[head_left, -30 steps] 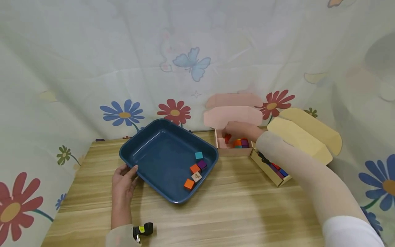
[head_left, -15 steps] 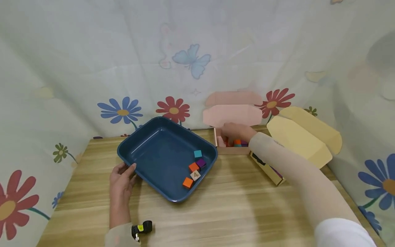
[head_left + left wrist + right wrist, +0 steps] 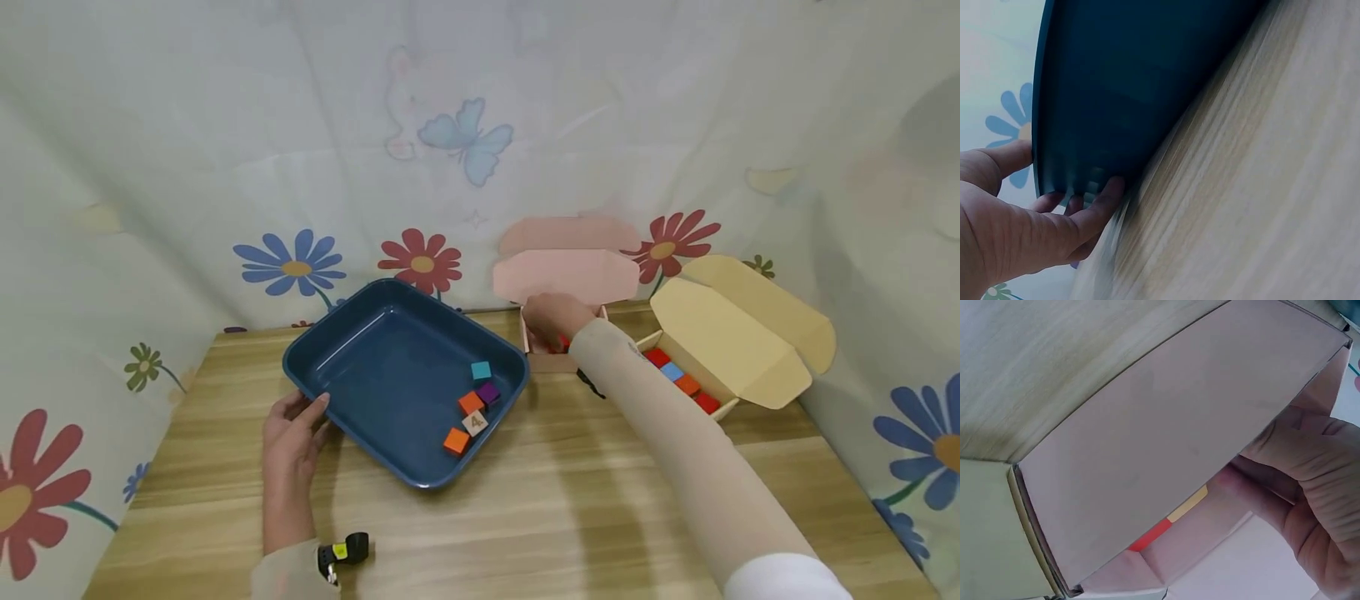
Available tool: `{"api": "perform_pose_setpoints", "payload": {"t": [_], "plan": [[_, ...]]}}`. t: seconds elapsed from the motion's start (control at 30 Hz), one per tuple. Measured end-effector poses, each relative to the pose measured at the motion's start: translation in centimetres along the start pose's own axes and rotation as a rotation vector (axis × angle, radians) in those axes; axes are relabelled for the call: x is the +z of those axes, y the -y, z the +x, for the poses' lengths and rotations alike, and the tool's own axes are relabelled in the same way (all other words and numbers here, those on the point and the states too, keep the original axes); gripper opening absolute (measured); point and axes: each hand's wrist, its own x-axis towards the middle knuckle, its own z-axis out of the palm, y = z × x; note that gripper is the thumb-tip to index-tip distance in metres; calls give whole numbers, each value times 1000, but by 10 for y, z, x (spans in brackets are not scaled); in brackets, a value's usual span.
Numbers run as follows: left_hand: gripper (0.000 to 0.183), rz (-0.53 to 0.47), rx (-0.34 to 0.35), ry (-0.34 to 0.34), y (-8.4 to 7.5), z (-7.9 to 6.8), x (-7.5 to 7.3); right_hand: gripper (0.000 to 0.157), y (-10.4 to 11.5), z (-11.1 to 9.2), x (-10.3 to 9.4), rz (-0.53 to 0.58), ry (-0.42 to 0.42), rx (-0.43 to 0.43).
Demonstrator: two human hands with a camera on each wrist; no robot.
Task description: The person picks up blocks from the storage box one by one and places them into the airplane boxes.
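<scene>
At the left corner of a dark blue tray point(image 3: 367, 392), my left hand point(image 3: 291, 446) grips the rim; its thumb lies over the edge and fingertips press the outer wall in the left wrist view. In the tray's right part lie a teal block point(image 3: 481, 372), a purple block point(image 3: 488, 392), two orange blocks point(image 3: 456, 442) and a plain wooden one marked 4 point(image 3: 476, 423). My right hand point(image 3: 557, 316) reaches into the pink box point(image 3: 553, 364), beside a red block point(image 3: 564, 342). Its fingertips are hidden behind the front wall point(image 3: 1166, 419), so I cannot tell whether they hold a block.
A yellow box point(image 3: 727, 408) with its lid point(image 3: 727, 329) raised stands at the right, holding red, light blue and orange blocks point(image 3: 686, 384). The pink lid point(image 3: 566, 275) leans back against the patterned curtain point(image 3: 465, 67). My right forearm crosses the wooden table point(image 3: 540, 517).
My right hand, which had a red block in its fingers, has lowered into the pink box and shifted left. The forearm moved left too, uncovering the yellow box's blocks. My left hand stays at the tray.
</scene>
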Motion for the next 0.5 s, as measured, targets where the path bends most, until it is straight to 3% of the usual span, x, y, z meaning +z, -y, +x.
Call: {"api": "perform_pose_setpoints", "payload": {"t": [0.07,0.27,0.37,0.5], "plan": [[71,-9,-2,4,-1,1,2,23,-1,0,-2,11,31,21],[69,-10,9,3,0,1,3,13,-9,-15,-12,279,57,5],[70,-3,20,6,0,0,3,21,-8,-30,-25,274,-29,-19],[70,11,20,-2,-2,-1,2,40,1,-50,-39,266,-263,-31]]}}
